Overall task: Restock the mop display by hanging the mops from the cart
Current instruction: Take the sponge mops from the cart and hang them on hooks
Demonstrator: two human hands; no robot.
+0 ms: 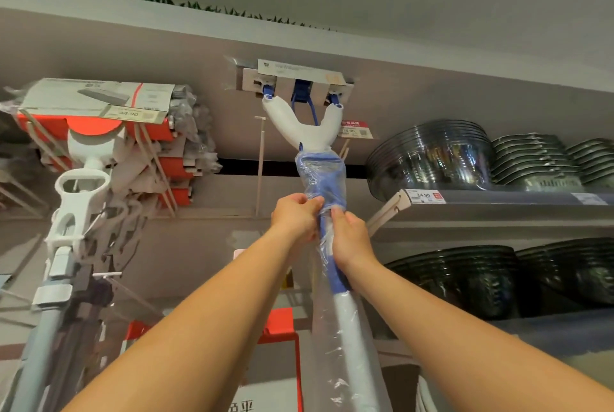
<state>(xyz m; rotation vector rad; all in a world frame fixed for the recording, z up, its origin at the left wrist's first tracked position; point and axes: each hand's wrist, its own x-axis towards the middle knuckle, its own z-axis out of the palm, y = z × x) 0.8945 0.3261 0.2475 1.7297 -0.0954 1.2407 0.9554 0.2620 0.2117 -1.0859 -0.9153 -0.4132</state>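
Observation:
A mop with a white Y-shaped yoke (304, 127) and a blue-and-white handle (335, 278) in clear plastic wrap is raised head-up against the wall. Its flat head (295, 79), under a cardboard label, sits high near the top shelf. My left hand (295, 215) grips the blue wrapped collar just below the yoke. My right hand (349, 238) holds the handle right beside it, slightly lower. A bare wooden hanging peg (260, 159) shows just left of the mop.
Several packaged white mops (99, 145) with red-and-grey boxes hang at the left, their handles reaching down. Stacks of dark glass bowls (432, 155) fill two shelves at the right. A red-and-white box (279, 361) lies below my arms.

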